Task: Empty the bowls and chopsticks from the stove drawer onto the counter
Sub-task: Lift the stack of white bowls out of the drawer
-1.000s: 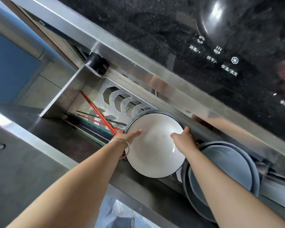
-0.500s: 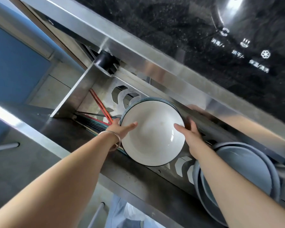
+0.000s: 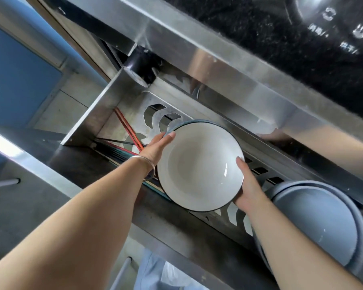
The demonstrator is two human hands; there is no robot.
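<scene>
A white bowl [image 3: 199,166] with a dark rim hangs above the open steel stove drawer [image 3: 88,120], lifted clear of its slotted rack. My left hand [image 3: 157,146] grips the bowl's left rim, thumb on the inside edge. My right hand [image 3: 248,188] holds the right side, thumb over the rim and fingers underneath. Grey-blue bowls [image 3: 321,225] stand stacked on edge in the rack at the right. Red and dark chopsticks [image 3: 127,130] lie in the drawer's left end, partly hidden behind my left wrist.
The black glass stove top [image 3: 260,32] with white control icons runs above the drawer, edged by a steel counter lip [image 3: 208,51]. The slotted rack plate [image 3: 155,114] stands along the drawer's back. A blue cabinet front [image 3: 15,84] is at the left.
Both hands have lifted the white bowl up out of the rack and toward me. The rack slots beneath it now show. My right thumb has shifted over the rim.
</scene>
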